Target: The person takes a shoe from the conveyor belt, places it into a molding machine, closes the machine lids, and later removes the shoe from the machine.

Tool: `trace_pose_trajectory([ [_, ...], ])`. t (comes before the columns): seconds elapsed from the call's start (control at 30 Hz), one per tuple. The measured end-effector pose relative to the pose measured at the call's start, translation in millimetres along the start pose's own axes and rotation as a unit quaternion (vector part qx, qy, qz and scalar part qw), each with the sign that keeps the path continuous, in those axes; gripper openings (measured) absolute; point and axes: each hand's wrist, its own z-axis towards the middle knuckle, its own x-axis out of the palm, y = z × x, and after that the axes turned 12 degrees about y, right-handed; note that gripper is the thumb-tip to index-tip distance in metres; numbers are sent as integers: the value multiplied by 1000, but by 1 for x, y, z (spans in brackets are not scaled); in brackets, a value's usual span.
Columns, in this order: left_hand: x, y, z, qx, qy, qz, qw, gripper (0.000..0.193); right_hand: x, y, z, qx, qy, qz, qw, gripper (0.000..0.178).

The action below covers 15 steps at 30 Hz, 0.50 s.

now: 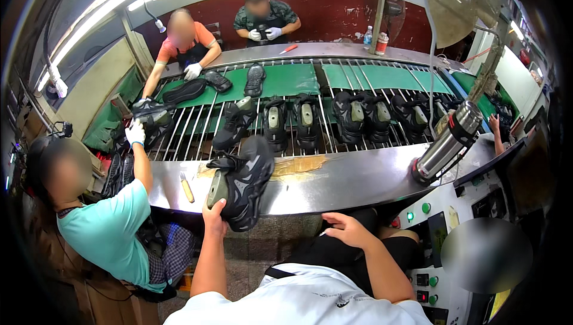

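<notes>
My left hand [215, 216] grips a black sneaker [253, 183] by the grey-green shoe last [218, 188] that sticks out of its opening. The sneaker is tilted on end above the metal table's near edge, its dark sole facing right. My right hand [347, 230] hangs over my lap with fingers apart and holds nothing. Just beyond the held sneaker, another lasted black sneaker [235, 123] lies on the conveyor rods. A small tool with a wooden handle [187, 189] rests on the metal ledge to the left.
Several black sneakers on lasts [307, 123] stand along the roller conveyor [197, 125]. A steel thermos [447, 143] stands at the right, near a machine panel [427, 208] with green buttons. A co-worker in turquoise [110, 229] sits at my left. Two more people work across the conveyor.
</notes>
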Motion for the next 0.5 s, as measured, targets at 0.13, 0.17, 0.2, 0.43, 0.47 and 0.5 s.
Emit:
trace_pose_trajectory([
  [0.13,-56,49,0,23,-93,345,934,66,-20,-50,-21,63,-127,109,984,36],
  [0.17,-60,57,2,22,-105,337,935,65,-26,-58,-29,80,-160,116,977,34],
  [0.2,-64,64,4,18,-117,330,937,64,-29,-64,-38,99,-194,124,968,32],
  [0.43,-39,71,11,47,-165,334,927,60,-39,-186,-96,127,-441,175,871,11],
  [0.47,-36,70,9,47,-171,346,921,60,-34,-209,-105,145,-460,149,863,11],
  [0.5,-33,66,7,50,-176,358,916,60,-33,-210,-103,132,-458,158,865,11],
])
